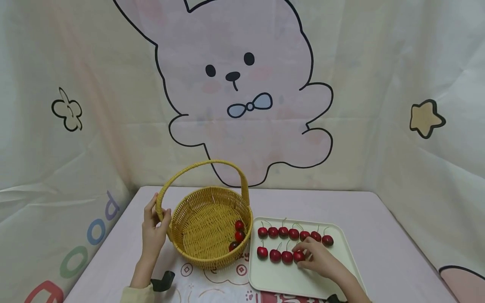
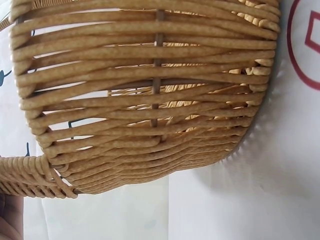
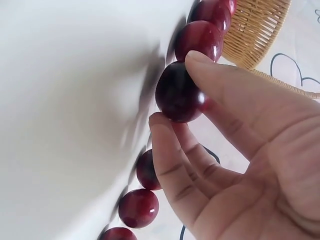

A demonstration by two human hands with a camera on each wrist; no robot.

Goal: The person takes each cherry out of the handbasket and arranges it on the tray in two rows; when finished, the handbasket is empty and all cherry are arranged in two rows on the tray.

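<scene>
A yellow woven basket [image 1: 202, 225] with a tall arched handle [image 1: 212, 161] stands left of the middle. Three cherries [image 1: 239, 236] lie inside, along its right wall. My left hand [image 1: 154, 235] grips the foot of the handle on the left; the left wrist view shows the wicker side [image 2: 150, 100] up close. On the cream tray [image 1: 282, 278] to the right, cherries with stems lie in two rows. At the right end of the front row, my right hand [image 1: 320, 259] pinches a dark red cherry [image 3: 175, 92] between thumb and fingers.
The back row of several cherries [image 1: 283, 232] runs along the tray's far side. Three more front-row cherries [image 1: 275, 256] sit left of the pinched one. A pale cloth with printed drawings covers the table [image 1: 310, 202]. Printed curtains [image 1: 352, 126] hang behind and at both sides.
</scene>
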